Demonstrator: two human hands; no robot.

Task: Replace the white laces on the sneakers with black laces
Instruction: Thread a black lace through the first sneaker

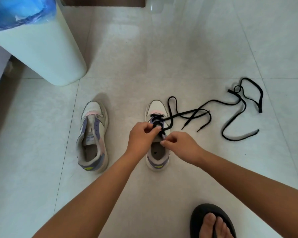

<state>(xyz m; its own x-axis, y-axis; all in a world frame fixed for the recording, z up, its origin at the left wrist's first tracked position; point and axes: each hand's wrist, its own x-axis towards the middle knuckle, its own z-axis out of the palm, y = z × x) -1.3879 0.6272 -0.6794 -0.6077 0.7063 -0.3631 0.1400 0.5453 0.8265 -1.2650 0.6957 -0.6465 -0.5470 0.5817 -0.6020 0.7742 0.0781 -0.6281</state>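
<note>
Head view: both hands, left hand (141,134) and right hand (177,143), pinch the black lace (187,114) half-threaded through the right sneaker (157,162); at 9 o'clock the left sneaker (93,134) is laceless, and a spare lace (242,107) lies at 3 o'clock.

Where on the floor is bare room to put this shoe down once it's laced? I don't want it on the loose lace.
Bare tile lies between the unlaced sneaker and the sneaker being laced, and beyond both toes toward the bin. Right of the laced one, black laces crowd the floor.

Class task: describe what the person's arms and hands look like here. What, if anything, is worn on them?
Both forearms are bare, with no sleeves in view. The left hand and right hand wear no gloves, and no rings, watch or bracelets are visible.
</note>
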